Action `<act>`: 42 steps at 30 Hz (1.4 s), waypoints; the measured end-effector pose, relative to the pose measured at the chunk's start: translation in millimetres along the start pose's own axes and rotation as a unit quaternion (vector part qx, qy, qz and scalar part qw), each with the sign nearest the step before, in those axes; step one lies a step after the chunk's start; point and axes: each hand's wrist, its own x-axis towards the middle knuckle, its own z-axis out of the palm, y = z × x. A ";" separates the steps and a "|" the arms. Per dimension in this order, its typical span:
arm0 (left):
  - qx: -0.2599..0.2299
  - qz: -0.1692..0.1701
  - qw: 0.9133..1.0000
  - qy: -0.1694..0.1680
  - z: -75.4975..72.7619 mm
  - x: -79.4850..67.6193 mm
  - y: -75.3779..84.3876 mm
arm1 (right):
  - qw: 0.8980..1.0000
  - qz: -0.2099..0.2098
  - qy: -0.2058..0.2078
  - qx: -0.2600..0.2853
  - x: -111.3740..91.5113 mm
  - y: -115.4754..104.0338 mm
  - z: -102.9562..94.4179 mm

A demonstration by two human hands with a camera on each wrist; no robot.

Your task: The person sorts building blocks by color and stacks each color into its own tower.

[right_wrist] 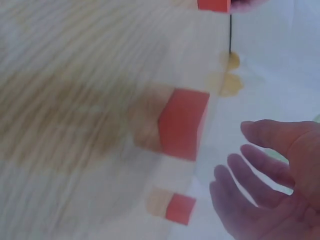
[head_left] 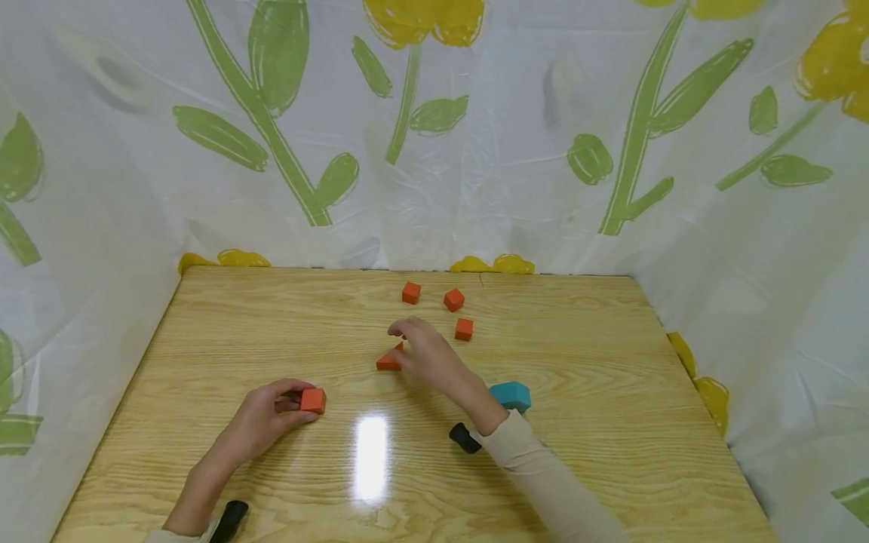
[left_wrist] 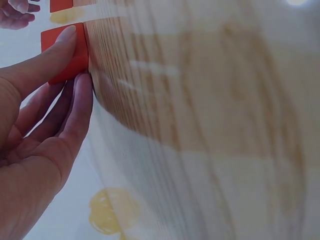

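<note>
On the left of the table (head_left: 584, 324): red cube (head_left: 313, 400) pinched; red triangular block (head_left: 388, 365) not in grasp

Left grip (head_left: 261, 418): parted to the width of the cube. The thumb bears on one side and the fingertips on another; the hold appears secure. Whether the cube sits on the table or is slightly raised cannot be determined.

Right grip (head_left: 429, 356): fingers well parted, nothing held. From the head view it partly covers the triangular block, which lies near the middle of the table, farther and to the right of the held cube. The right wrist view shows a gap between fingers and block; no contact is evident there.

Step in hand, as judged: a reach to the triangular block while the cube is held. Good practice would bring the right thumb and fingertips to opposing faces together, since a pinch over the pointed corners would likely slip or turn the piece. A light, level pinch should suffice for the cube.

Hazards noted: the blue block (head_left: 511, 396) lies just beside the right wrist, partly hidden by it, and a low wrist could knock it. Farther off lie a far-left cube (head_left: 410, 292), a far-right cube (head_left: 454, 299) and a nearer cube (head_left: 465, 329), all red; a wide finger sweep could disturb them.
</note>
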 end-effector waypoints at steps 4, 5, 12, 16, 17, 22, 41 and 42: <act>-0.001 -0.002 1.000 0.001 -0.3 -0.5 0.1 | 0.999 0.020 0.019 -0.019 -2.1 5.2 -7.8; -0.001 -0.001 1.000 0.001 -0.2 -0.5 -0.1 | 0.999 0.026 0.026 -0.027 -2.2 6.7 -9.6; -0.004 -0.003 1.000 0.002 0.1 -0.4 0.1 | 0.992 0.092 0.057 -0.060 -2.0 18.3 -21.1; -0.012 -0.005 1.000 -0.001 0.1 0.1 1.1 | 0.984 0.130 0.064 -0.100 -0.9 26.6 -26.2; -0.014 -0.006 1.000 -0.002 0.1 0.1 1.2 | 0.982 0.138 0.065 -0.108 -0.3 28.5 -27.6; -0.014 -0.010 1.000 -0.002 0.1 0.4 0.5 | 0.974 0.170 0.068 -0.133 0.8 36.6 -33.8; -0.019 -0.026 0.999 -0.015 -0.9 -1.0 -1.1 | 0.976 0.187 0.038 -0.105 -9.2 46.1 -32.8; -0.019 -0.026 0.999 -0.015 -0.9 -1.0 -1.6 | 0.976 0.186 0.043 -0.102 -9.3 46.0 -32.6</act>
